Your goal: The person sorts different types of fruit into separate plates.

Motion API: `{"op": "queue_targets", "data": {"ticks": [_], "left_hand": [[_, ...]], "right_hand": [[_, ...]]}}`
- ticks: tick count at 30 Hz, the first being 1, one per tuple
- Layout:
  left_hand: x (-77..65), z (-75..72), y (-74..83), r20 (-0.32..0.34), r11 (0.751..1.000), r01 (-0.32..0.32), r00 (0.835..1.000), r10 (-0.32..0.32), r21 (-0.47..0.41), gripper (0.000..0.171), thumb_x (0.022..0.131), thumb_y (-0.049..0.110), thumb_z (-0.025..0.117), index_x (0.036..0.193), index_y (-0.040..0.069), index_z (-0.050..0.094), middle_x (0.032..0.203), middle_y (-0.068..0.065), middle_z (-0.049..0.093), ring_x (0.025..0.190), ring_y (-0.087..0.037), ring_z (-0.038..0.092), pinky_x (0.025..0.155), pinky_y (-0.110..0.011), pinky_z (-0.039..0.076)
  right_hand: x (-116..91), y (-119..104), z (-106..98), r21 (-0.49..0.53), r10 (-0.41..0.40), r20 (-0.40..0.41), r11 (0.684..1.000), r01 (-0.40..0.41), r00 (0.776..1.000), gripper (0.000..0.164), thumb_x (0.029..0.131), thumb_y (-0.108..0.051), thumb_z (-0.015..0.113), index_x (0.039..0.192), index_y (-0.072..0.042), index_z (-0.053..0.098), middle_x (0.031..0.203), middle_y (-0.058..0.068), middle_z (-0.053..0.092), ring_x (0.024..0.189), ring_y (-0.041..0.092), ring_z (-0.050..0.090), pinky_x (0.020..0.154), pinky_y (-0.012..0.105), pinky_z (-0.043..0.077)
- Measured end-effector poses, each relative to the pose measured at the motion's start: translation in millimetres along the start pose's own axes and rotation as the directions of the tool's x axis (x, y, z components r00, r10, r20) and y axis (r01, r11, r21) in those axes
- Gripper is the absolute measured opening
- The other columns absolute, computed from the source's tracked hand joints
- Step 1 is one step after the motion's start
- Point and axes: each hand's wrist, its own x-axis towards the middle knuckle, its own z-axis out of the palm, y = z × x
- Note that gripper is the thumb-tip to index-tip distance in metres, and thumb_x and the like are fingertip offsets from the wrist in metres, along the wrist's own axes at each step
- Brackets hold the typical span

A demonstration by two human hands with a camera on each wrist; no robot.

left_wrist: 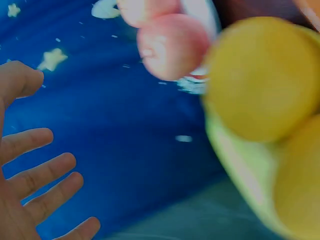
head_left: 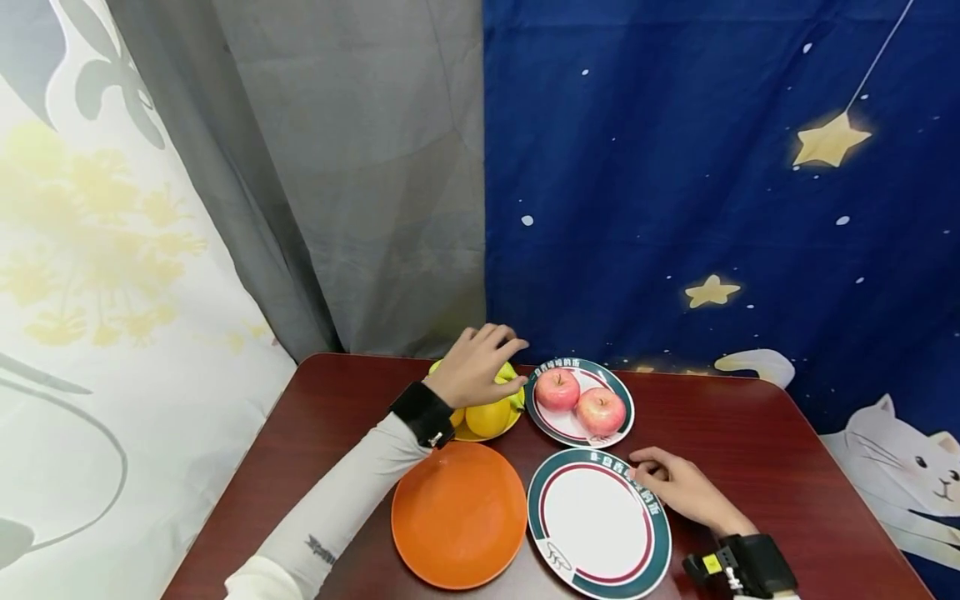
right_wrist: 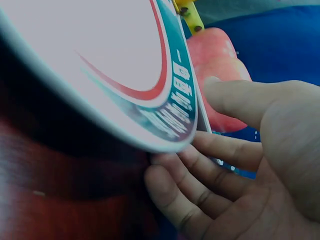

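Observation:
My left hand (head_left: 480,371) is over a yellow plate (head_left: 480,437) of fruit, its fingers spread in the left wrist view and nothing in them. Round orange-yellow fruit (left_wrist: 262,80) and a banana (head_left: 516,398) lie on that plate, partly hidden by the hand. At the upper right rim of a white plate with a green border (head_left: 596,521) is my right hand (head_left: 678,487). Its fingers are loosely bent by the rim, and the thumb stands away from the fingers in the right wrist view. Whether the fingertips touch the rim, I cannot tell.
A smaller green-bordered plate (head_left: 626,425) with two red apples (head_left: 600,412) stands behind the white plate. An orange plate (head_left: 459,517) lies to its left. All are on a dark red table (head_left: 750,450), with grey and blue curtains (head_left: 675,167) behind.

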Motion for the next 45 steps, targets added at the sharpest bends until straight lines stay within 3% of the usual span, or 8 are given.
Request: {"op": "queue_targets", "data": {"ticks": [5,13,16,22,26,35,40,45], "left_hand": [[-26.6,33.8,-10.3,0.070,0.993,0.113,0.991,-0.111,-0.035,0.055,0.087,0.054,0.056,0.131,0.020,0.055,0.126,-0.003,0.049,0.114,-0.022,0.045,0.090,-0.042,0.039],[-45.8,72.1,-5.6,0.173,0.963,0.260,0.954,-0.245,-0.076,0.066,0.086,0.064,0.052,0.138,0.023,0.049,0.133,-0.003,0.046,0.118,-0.021,0.044,0.092,-0.044,0.039],[-48.6,79.6,-1.2,0.168,0.961,0.267,0.953,-0.252,-0.072,0.066,0.085,0.065,0.052,0.136,0.024,0.051,0.129,-0.003,0.048,0.113,-0.021,0.047,0.091,-0.043,0.039],[-53.0,93.6,3.5,0.149,0.984,0.178,0.973,-0.178,0.014,0.078,0.076,0.076,0.054,0.133,0.024,0.052,0.124,-0.004,0.050,0.102,-0.024,0.054,0.093,-0.046,0.039],[-54.1,96.9,4.3,0.172,0.985,0.167,0.970,-0.173,0.046,0.085,0.072,0.077,0.057,0.137,0.023,0.048,0.126,-0.005,0.049,0.107,-0.022,0.052,0.097,-0.047,0.037],[-52.0,94.6,6.5,0.185,0.982,0.185,0.964,-0.188,0.034,0.080,0.073,0.070,0.061,0.136,0.023,0.048,0.125,-0.006,0.049,0.107,-0.023,0.051,0.097,-0.047,0.038],[-45.2,88.3,7.1,0.182,0.976,0.213,0.962,-0.203,-0.037,0.076,0.073,0.067,0.063,0.134,0.024,0.049,0.119,-0.003,0.049,0.094,-0.022,0.053,0.089,-0.041,0.043],[-31.1,68.2,9.8,0.129,0.964,0.223,0.970,-0.204,-0.148,0.071,0.073,0.063,0.067,0.130,0.024,0.051,0.112,0.001,0.045,0.085,-0.017,0.049,0.077,-0.033,0.046]], "right_hand": [[-8,1,10,-0.076,-0.074,-0.028,0.995,0.071,0.997,0.036,0.089,-0.033,0.068,0.116,-0.010,0.063,0.089,-0.001,0.061,0.070,0.013,0.054,0.061,0.025,0.044],[-12,-3,19,-0.074,-0.015,-0.098,0.997,0.008,0.995,0.032,0.087,-0.021,0.070,0.116,-0.010,0.063,0.080,-0.001,0.056,0.065,0.014,0.048,0.057,0.025,0.038],[-13,-2,20,-0.054,0.001,-0.102,0.999,-0.007,0.995,0.034,0.087,-0.023,0.070,0.118,-0.010,0.062,0.079,0.000,0.056,0.065,0.015,0.048,0.057,0.025,0.038],[-13,2,23,-0.042,0.024,-0.124,0.999,-0.029,0.992,0.035,0.087,-0.025,0.070,0.118,-0.010,0.062,0.079,0.000,0.056,0.065,0.015,0.048,0.057,0.025,0.038],[-13,4,25,-0.047,0.024,-0.138,0.998,-0.030,0.990,0.035,0.088,-0.026,0.070,0.118,-0.011,0.063,0.080,0.000,0.057,0.065,0.014,0.048,0.057,0.025,0.038],[-12,5,25,-0.043,0.017,-0.133,0.999,-0.022,0.991,0.034,0.088,-0.026,0.070,0.117,-0.011,0.063,0.080,-0.001,0.057,0.065,0.014,0.048,0.057,0.025,0.038],[-11,6,25,-0.056,0.000,-0.132,0.998,-0.007,0.991,0.033,0.087,-0.025,0.070,0.116,-0.011,0.063,0.077,-0.001,0.055,0.064,0.014,0.047,0.056,0.025,0.037],[-11,7,24,-0.054,-0.002,-0.126,0.999,-0.005,0.992,0.033,0.088,-0.026,0.070,0.116,-0.012,0.063,0.076,0.000,0.054,0.063,0.014,0.047,0.057,0.024,0.037]]}}
